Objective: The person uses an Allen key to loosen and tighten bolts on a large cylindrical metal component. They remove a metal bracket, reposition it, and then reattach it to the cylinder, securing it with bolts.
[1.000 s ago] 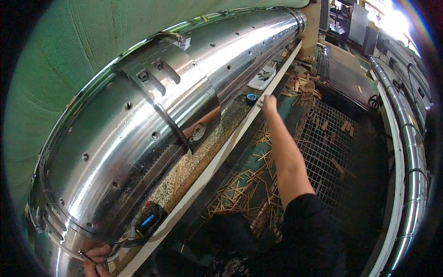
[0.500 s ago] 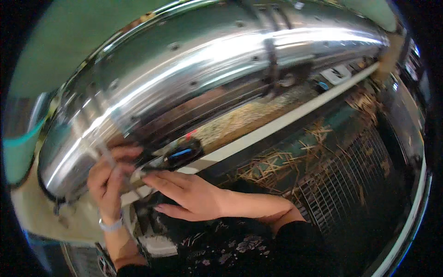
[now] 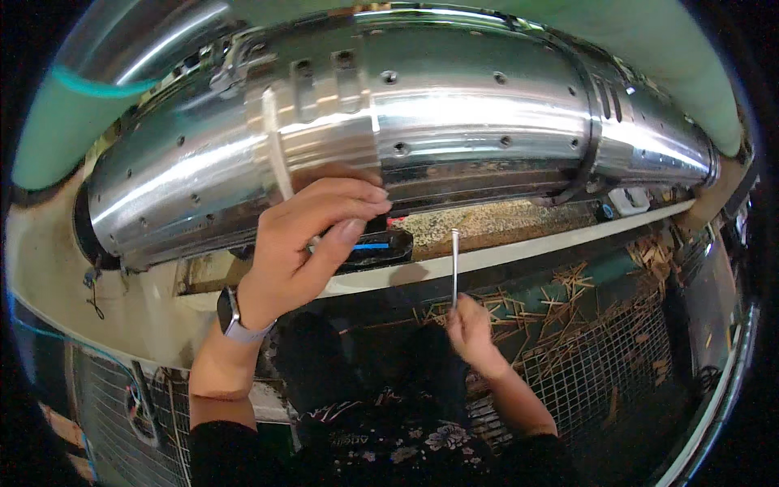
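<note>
A large shiny metal cylinder (image 3: pixel 454 105), dotted with bolt holes and ringed by bands, spans the upper view. My left hand (image 3: pixel 296 239) is raised at its lower front, thumb and fingers drawn together. What they hold, if anything, is hidden. A pale narrow strip (image 3: pixel 276 142) runs down the cylinder to just behind this hand. Lower and to the right, my right hand (image 3: pixel 469 329) grips a slim metal rod (image 3: pixel 455 272) that stands upright, its small wider tip over the cream rail. Beneath my left fingers lies a black holder with a blue bar (image 3: pixel 369 247).
A cream rail (image 3: pixel 519 249) edges a trough of light scraps (image 3: pixel 487 217) under the cylinder. Near its right end sits a white plastic piece (image 3: pixel 629 200). Thin wooden sticks (image 3: pixel 556 300) lie scattered below, beside a metal grating (image 3: pixel 584 357). Green housings (image 3: pixel 673 57) flank the cylinder.
My hands were close together at the lower left and have separated. The right hand has moved right and now shows the metal rod. The view has shifted, and the cylinder looks more level.
</note>
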Tool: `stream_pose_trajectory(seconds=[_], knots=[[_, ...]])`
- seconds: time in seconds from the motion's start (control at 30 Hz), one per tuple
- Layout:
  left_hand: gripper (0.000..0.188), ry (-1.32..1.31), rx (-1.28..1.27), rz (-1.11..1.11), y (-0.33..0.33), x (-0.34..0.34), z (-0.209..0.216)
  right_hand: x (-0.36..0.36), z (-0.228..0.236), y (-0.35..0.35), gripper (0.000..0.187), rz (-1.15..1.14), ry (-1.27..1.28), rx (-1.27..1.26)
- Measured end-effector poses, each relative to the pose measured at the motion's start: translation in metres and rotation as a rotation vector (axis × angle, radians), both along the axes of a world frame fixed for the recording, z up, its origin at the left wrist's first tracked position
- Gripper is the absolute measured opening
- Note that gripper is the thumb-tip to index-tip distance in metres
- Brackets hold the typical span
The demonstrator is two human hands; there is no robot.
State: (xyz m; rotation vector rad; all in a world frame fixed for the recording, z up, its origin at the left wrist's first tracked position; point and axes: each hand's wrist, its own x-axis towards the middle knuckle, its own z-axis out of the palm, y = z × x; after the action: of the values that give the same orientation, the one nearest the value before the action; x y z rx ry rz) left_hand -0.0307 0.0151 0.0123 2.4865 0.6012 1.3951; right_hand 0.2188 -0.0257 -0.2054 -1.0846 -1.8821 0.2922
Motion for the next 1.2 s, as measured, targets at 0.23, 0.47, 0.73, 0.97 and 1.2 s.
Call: stream_pose_trajectory(seconds=[0.23, 0.47, 0.73, 0.97, 1.2], knots=[[0.01, -0.048, 0.101, 0.001, 0.004, 0.008, -0.004, 0.087, -0.024, 0.105, 0.011, -0.332, -0.578, 0.188], [0.01, -0.018, 0.135, 0.021, 0.005, 0.002, -0.008, 0.037, -0.015, 0.149, 0.035, -0.403, -0.367, 0.276], [0.015, -0.04, 0.042, 0.02, 0.002, 0.004, -0.008, -0.157, 0.043, 0.115, 0.047, 0.728, 1.733, -0.793], [0.012, -0.012, 0.109, 0.06, 0.003, 0.002, -0.011, -0.178, 0.081, 0.107, 0.047, 0.766, 1.949, -0.747], [0.01, -0.136, 0.077, 0.053, -0.03, -0.014, -0.031, -0.184, 0.071, 0.113, 0.047, 0.568, 2.142, -0.77]])
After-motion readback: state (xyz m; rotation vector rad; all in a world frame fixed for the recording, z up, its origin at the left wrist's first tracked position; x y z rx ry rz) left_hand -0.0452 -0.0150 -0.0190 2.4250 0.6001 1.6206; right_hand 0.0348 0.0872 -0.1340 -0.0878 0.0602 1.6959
